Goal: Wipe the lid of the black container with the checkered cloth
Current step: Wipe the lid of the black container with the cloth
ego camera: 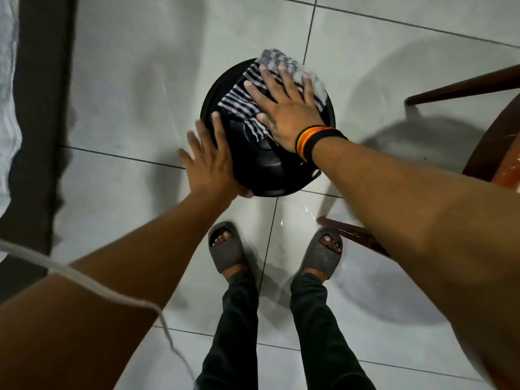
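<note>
Fingers (281, 80) flat on checkered cloth (242, 99)

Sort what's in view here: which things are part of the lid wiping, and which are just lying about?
In the job:
lid
cloth
right hand, flat on the cloth
left hand, steadying the lid's edge

Lying about:
chair
white cable
dark strip on the floor

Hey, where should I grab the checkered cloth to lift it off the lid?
Pinch the far end of the checkered cloth, from the far side: it overhangs the lid's far rim there, clear of the flat right hand pressing its middle.
</note>
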{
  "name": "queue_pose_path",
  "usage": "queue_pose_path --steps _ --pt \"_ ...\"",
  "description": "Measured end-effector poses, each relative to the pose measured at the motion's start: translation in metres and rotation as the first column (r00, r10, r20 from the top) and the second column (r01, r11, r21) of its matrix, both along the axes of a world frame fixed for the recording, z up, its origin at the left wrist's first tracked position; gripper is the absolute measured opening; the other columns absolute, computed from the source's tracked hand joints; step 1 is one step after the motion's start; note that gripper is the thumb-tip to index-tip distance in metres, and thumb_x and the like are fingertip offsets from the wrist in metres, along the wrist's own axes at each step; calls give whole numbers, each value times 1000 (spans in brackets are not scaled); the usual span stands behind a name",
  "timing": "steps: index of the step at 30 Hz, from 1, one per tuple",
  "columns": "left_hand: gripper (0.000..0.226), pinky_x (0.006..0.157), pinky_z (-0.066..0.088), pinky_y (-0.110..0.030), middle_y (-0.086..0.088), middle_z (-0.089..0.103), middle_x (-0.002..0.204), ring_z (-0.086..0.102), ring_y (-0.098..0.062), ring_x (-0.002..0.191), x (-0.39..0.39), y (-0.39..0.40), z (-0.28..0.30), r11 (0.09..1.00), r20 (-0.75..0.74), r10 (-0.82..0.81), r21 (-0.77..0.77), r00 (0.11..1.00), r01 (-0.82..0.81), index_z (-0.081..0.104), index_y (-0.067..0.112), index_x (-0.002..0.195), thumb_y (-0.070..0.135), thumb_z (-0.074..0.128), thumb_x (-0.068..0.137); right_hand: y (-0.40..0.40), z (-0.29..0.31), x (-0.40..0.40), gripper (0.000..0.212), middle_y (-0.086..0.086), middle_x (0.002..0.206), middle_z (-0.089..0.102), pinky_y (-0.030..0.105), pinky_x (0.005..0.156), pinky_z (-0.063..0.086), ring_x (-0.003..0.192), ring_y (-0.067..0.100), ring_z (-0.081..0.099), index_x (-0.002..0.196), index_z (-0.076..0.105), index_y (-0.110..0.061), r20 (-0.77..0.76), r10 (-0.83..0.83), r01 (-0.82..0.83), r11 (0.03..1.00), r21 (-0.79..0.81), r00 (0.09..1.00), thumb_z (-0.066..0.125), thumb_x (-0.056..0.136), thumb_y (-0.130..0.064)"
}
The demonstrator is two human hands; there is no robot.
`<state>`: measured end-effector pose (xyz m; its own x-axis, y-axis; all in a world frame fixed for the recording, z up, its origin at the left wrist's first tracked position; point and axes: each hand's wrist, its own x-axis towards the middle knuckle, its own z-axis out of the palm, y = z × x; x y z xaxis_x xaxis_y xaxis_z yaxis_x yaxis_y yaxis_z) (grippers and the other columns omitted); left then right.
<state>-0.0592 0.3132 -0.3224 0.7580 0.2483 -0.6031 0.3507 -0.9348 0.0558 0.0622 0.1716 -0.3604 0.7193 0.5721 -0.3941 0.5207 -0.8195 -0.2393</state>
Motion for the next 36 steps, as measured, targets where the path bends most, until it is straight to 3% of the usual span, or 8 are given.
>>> queue_pose_path --steps 4,11,17,23,25,28,31,36 --pt "171 130 1 -66 -27 -28 170 -26 -44 158 22 4 -7 963 -18 -260 -74 965 258 -16 6 164 71 93 49 -5 1 -8 58 0 176 -4 65 126 -3 162 33 -8 165 6 -37 38 -52 52 998 19 998 30 112 -37" --pt "178 129 0 -67 -23 -28 171 -25 -41 159 24 0 -5 971 30 -236 -35 971 237 -23 11 163 75 92 43 -17 6 -72 59 -1 176 -2 66 127 2 162 31 -7 165 14 -36 -25 -509 509 858 70 861 34 109 -36" --pt "173 129 -5 -66 -23 -30 170 -26 -41 159 23 0 -8 974 17 -224 -28 974 224 -24 12 163 77 89 49 -12 9 -158 69 0 176 -3 66 127 -2 161 33 -10 164 11 -36 -112 -426 434 900 52 898 47 106 -29" --pt "179 128 -3 -67 -26 -31 169 -27 -44 158 26 -1 -9 972 -3 -235 -25 972 235 -26 10 162 76 91 44 -4 5 -73 61 0 176 -6 70 124 0 161 34 -10 164 16 -38 -80 -654 658 751 50 752 40 108 -35" --pt "180 128 -4 -67 -25 -31 169 -27 -43 158 25 -2 -9 974 -3 -227 -31 974 226 -25 9 162 76 91 43 6 6 -49 63 2 176 -8 72 124 -1 160 38 -12 164 14 -35 -56 -584 586 810 18 810 41 108 -31" --pt "180 129 -6 -66 -26 -37 166 -32 -43 156 27 -4 -9 977 -53 -211 -18 976 211 -25 7 161 79 89 42 10 7 -28 66 0 176 -8 70 124 -4 161 37 -12 164 12 -36 6 -242 242 970 -12 970 42 107 -23" --pt "179 128 -6 -66 -25 -38 165 -34 -42 156 29 -4 -9 981 -63 -194 -17 979 194 -26 8 161 80 88 43 -8 10 -12 59 -5 176 -2 68 126 -1 162 31 -7 163 16 -42 34 -105 106 994 -18 994 39 109 -30" --pt "182 128 -7 -67 -23 -34 168 -30 -42 157 27 -5 -9 987 -8 -157 -47 987 157 -30 12 160 75 93 41 -33 10 -71 58 -7 176 0 70 125 10 162 29 -2 161 22 -43 -61 -532 535 843 59 845 40 107 -31"
